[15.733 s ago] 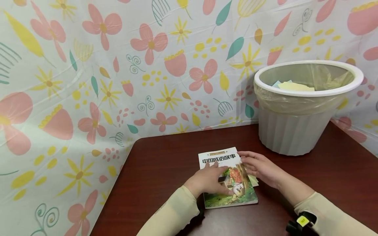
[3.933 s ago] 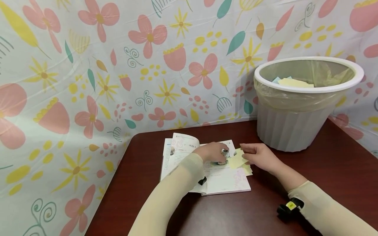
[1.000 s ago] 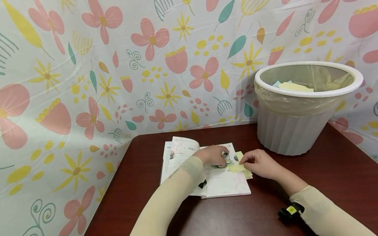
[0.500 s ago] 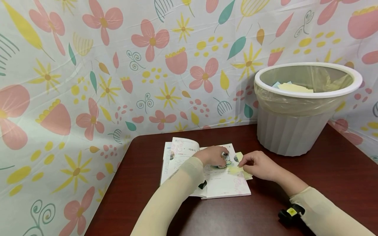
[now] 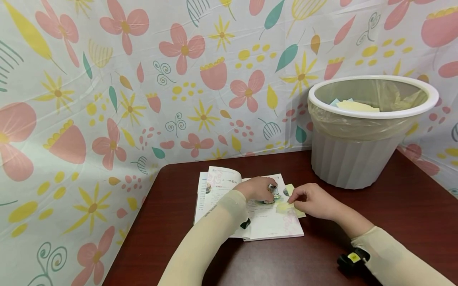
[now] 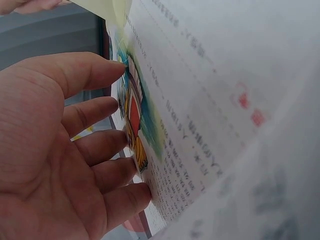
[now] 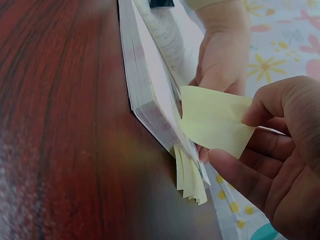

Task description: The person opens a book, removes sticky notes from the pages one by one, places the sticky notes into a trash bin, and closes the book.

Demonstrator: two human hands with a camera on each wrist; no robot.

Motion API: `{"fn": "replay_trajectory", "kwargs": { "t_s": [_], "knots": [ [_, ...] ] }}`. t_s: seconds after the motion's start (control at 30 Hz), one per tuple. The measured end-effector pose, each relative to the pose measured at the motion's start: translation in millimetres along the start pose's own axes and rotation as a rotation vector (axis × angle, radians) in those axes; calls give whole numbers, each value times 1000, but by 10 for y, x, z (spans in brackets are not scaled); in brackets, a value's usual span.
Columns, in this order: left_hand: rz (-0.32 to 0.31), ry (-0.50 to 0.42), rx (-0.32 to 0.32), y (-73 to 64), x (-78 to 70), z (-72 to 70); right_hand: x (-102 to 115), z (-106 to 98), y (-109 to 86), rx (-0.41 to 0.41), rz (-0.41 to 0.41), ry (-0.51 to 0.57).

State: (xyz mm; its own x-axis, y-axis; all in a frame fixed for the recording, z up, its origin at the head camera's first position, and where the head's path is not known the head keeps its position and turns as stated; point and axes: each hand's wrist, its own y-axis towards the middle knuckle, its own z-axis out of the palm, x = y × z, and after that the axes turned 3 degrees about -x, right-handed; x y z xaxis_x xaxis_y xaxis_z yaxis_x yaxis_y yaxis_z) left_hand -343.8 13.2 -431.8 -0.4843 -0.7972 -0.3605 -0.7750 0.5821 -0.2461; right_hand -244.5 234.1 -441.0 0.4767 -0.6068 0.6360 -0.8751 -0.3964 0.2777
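A paperback book [image 5: 264, 226] lies open on the table, with Chinese text and a small coloured picture on its right page. My left hand [image 5: 257, 188] rests its fingertips on that page by the picture [image 6: 134, 110]; the fingers are loosely bent and grip nothing. Between thumb and fingers, my right hand [image 5: 316, 201] pinches a pale yellow sticky note [image 7: 212, 120] at the right part of the page. In the right wrist view the note stands tilted away from the paper; whether an edge sticks to the page I cannot tell. Several more yellow sticky notes [image 7: 190, 177] poke out from the book's edge.
A pale bin [image 5: 352, 159] with a plastic liner stands at the table's back right. Yellow and blue papers [image 5: 358, 106] lie inside it. The dark red-brown table [image 5: 286, 262] meets a flower-patterned cloth [image 5: 143, 79] behind.
The book, closed at first, now lies open. Since about four seconds ago, the right hand has moved slightly down, its fingers now bent in a pinch. The left hand has barely moved.
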Motion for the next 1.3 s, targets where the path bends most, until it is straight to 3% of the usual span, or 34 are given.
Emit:
{"fn": "replay_trajectory", "kwargs": {
  "t_s": [0.87, 1.3],
  "knots": [
    [8, 17, -7, -18, -14, -8, 146, -10, -23, 42, -79, -23],
    [22, 16, -7, -1, 5, -6, 228, -10, -42, 39, -91, 24]
  ]
}}
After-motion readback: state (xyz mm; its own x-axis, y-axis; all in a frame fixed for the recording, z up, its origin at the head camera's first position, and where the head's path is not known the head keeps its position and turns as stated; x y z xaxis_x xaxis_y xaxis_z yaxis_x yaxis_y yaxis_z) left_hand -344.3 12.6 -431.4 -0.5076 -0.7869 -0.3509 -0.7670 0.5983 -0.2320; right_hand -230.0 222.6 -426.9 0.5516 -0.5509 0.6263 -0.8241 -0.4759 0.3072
